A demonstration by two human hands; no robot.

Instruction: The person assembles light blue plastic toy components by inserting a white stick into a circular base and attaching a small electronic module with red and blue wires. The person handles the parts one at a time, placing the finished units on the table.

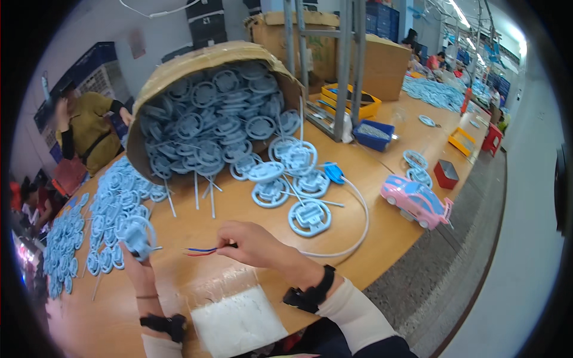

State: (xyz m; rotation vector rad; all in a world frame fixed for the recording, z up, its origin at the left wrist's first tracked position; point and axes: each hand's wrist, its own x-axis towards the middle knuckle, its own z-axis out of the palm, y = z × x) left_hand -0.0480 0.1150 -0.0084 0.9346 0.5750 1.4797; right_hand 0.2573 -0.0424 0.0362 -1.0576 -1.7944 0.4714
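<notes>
My left hand is closed around a light blue toy steering wheel, held up over the table's left side. Between the thumb and fingertips of my right hand are pinched thin wires, red and blue, their ends pointing left toward the steering wheel. A white cable loops from a blue plug down to my right wrist; whether it joins the wires is hidden. In front of me lies a white sheet under clear plastic. Several loose steering wheels rest beyond my right hand.
A tipped cardboard box full of steering wheels faces me. More wheels are heaped at left. A pink toy car, a red box and a blue bin stand at right, near a metal post. Another person stands at far left.
</notes>
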